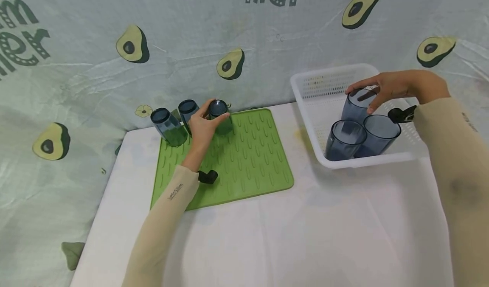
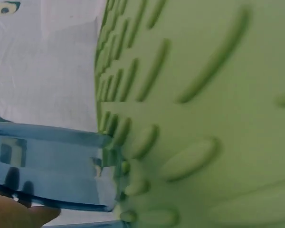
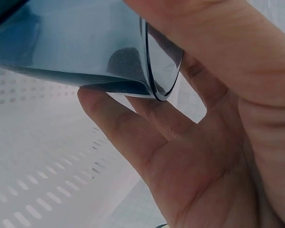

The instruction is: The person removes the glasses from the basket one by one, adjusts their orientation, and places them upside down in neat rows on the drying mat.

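On the green ribbed mat (image 1: 256, 159), my left hand (image 1: 201, 128) grips a blue-tinted drinking glass (image 1: 224, 126) between thumb and fingers. The left wrist view shows that glass (image 2: 61, 164) standing at the mat's edge. Two more glasses, a left one (image 1: 173, 132) and a middle one (image 1: 186, 108), stand beside it; the hand partly covers the middle one. Over the white basket (image 1: 336, 164), my right hand (image 1: 397, 87) holds another glass (image 1: 352, 110) near its rim. Thumb and fingers span that glass (image 3: 85, 47) in the right wrist view.
Two other glasses, one in front (image 1: 340, 144) and one to its right (image 1: 382, 130), stand open end up inside the basket. A white-covered table (image 1: 305, 227) lies under the mat and basket. An avocado-print cloth (image 1: 183, 32) hangs behind.
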A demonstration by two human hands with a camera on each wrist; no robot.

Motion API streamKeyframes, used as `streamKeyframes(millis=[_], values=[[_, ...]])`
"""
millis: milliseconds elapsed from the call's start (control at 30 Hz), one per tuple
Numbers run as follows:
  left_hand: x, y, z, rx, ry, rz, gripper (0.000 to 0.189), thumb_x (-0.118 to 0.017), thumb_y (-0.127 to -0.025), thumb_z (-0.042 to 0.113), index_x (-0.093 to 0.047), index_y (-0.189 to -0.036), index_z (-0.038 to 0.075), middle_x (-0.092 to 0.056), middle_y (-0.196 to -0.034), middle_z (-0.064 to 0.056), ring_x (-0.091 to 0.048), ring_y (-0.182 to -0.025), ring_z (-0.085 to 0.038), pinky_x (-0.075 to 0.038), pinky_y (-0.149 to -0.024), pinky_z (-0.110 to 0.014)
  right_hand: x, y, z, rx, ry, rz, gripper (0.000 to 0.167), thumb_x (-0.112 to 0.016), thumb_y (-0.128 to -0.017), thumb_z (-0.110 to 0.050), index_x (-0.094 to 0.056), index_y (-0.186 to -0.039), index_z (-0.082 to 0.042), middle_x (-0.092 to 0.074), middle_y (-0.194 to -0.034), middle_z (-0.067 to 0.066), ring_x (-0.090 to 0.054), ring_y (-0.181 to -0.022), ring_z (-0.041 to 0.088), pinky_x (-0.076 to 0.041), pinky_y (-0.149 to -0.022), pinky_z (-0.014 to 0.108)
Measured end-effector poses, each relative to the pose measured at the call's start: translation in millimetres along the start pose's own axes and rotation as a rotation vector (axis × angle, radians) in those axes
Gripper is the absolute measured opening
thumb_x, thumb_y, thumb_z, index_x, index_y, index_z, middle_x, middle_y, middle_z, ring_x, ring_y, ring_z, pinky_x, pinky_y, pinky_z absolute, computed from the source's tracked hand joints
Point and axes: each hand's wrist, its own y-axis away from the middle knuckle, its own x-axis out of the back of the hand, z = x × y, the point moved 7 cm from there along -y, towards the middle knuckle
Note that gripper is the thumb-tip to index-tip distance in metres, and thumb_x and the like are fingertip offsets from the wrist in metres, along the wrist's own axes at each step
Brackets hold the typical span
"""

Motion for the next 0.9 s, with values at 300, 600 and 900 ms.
streamKeyframes(millis=[300, 600, 900], values=[[5.2, -12.5, -10.2, 0.080, -0.080, 0.009, 0.065, -0.087, -0.084, 0.031, -0.062, -0.142, 0.013, -0.067, -0.133, -0.013, -0.066, -0.116, -0.026, -0.056, -0.095, -0.042, -4, -2.2, 3, -0.002, -0.009, -0.004, 0.091, -0.085, -0.085, -0.016, -0.036, -0.158, -0.039, -0.013, -0.165, 0.026, -0.020, -0.148, 0.052, -0.033, -0.112, 0.070], [-3.0, -12.7, -6.8, 0.028, -0.182, 0.004, 0.065, -0.083, -0.087, 0.032, -0.060, -0.143, 0.010, -0.071, -0.122, -0.017, -0.068, -0.110, -0.030, -0.056, -0.089, -0.045, -5, -4.3, 5, 0.001, -0.011, -0.002, 0.085, -0.084, -0.085, -0.015, -0.042, -0.148, -0.055, -0.012, -0.165, 0.027, -0.022, -0.148, 0.053, -0.032, -0.112, 0.070], [-0.2, -13.9, -4.7, 0.033, -0.224, 0.031, 0.070, -0.081, -0.089, 0.035, -0.054, -0.147, 0.007, -0.065, -0.132, -0.017, -0.062, -0.120, -0.035, -0.055, -0.095, -0.049, 0, -8.1, -3, 0.012, 0.015, 0.011, 0.089, -0.085, -0.084, -0.015, -0.039, -0.152, -0.050, -0.014, -0.165, 0.027, -0.023, -0.147, 0.053, -0.031, -0.111, 0.072]])
